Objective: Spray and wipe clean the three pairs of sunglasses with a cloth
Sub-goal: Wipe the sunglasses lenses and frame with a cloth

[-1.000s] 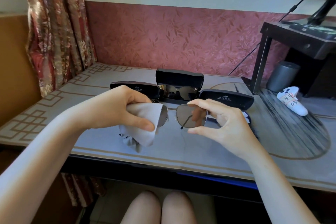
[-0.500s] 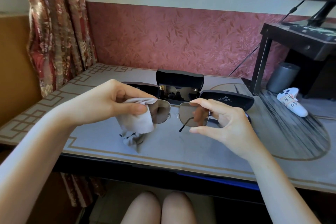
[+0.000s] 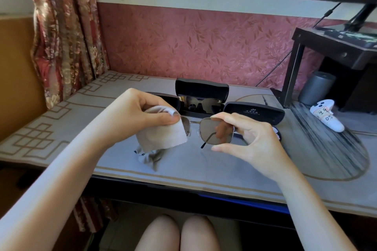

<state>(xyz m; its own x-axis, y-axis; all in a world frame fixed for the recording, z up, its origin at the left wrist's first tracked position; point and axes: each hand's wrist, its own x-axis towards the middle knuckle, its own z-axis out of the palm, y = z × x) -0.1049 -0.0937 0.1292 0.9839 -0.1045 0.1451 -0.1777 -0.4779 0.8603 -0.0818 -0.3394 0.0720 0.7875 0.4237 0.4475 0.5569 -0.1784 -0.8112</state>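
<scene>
I hold metal-framed sunglasses (image 3: 206,131) with grey lenses in the air above the table. My right hand (image 3: 253,138) pinches the rim of the right lens between thumb and fingers. My left hand (image 3: 140,116) pinches a pale grey cloth (image 3: 163,134) over the left lens, which is mostly covered by it. Behind them an open black case (image 3: 202,96) holds dark sunglasses (image 3: 201,105). One black case (image 3: 255,113) lies to the right of it and another (image 3: 169,100) to the left, partly hidden by my left hand.
The grey patterned table (image 3: 204,167) has its front edge close to my knees. A white controller-shaped object (image 3: 326,116) lies at the right, near a grey cylinder (image 3: 317,86) and a dark stand (image 3: 334,47) with a monitor. A curtain (image 3: 65,30) hangs at the left.
My left hand has slid the cloth back over the left lens, which showed half a second ago. The right hand has held the glasses almost still.
</scene>
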